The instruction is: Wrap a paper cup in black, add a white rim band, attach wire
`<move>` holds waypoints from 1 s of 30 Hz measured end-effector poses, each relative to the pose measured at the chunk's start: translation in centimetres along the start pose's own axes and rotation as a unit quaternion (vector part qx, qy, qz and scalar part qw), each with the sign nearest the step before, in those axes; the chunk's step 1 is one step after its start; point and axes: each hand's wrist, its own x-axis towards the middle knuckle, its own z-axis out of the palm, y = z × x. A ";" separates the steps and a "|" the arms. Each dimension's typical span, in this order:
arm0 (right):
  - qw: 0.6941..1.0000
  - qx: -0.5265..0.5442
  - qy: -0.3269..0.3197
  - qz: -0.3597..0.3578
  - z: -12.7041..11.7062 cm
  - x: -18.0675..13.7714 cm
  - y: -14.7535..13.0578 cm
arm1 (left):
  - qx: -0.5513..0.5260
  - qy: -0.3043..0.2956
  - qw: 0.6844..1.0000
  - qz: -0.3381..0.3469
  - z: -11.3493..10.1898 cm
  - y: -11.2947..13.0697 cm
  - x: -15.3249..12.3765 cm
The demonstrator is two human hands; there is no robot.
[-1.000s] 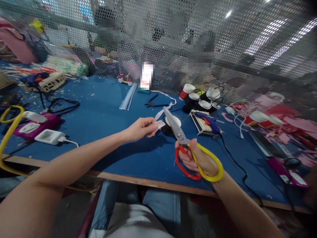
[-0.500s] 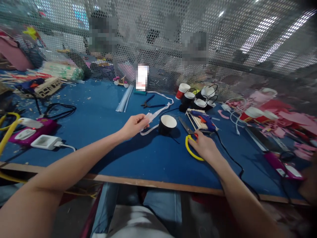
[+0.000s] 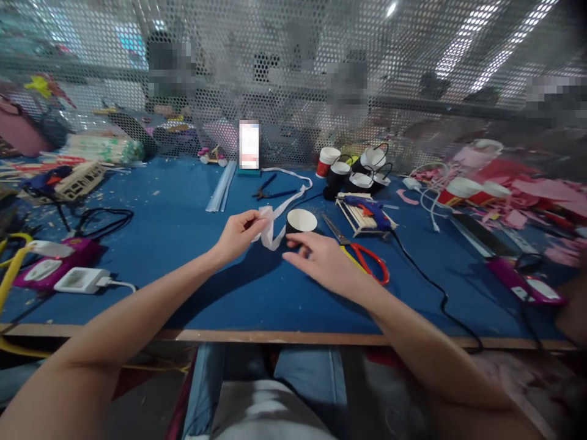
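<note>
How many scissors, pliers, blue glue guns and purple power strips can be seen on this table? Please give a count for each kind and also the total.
Scissors: 1
Pliers: 1
Blue glue guns: 2
Purple power strips: 2
Total: 6

Blue-handled pliers (image 3: 282, 195) open on blue tabletop (image 3: 183, 189). Translucent glue sticks (image 3: 221, 186) left of pliers; upright lit phone (image 3: 249, 145) behind. Blue glue gun (image 3: 380, 217) on wooden-stick rack (image 3: 348, 215), wire-handled black cups (image 3: 338, 177) behind it, red paper cup (image 3: 324, 167) beside them. Pink scraps (image 3: 536, 190) and purple power strip (image 3: 509, 275) far right; white charger (image 3: 80, 280) far left. Perforated metal screen (image 3: 284, 85) along back.
</note>
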 end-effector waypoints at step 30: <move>0.904 0.401 0.119 0.093 -1.6 1.1 6.2 | 0.346 0.048 0.936 0.049 -2.0 2.9 15.5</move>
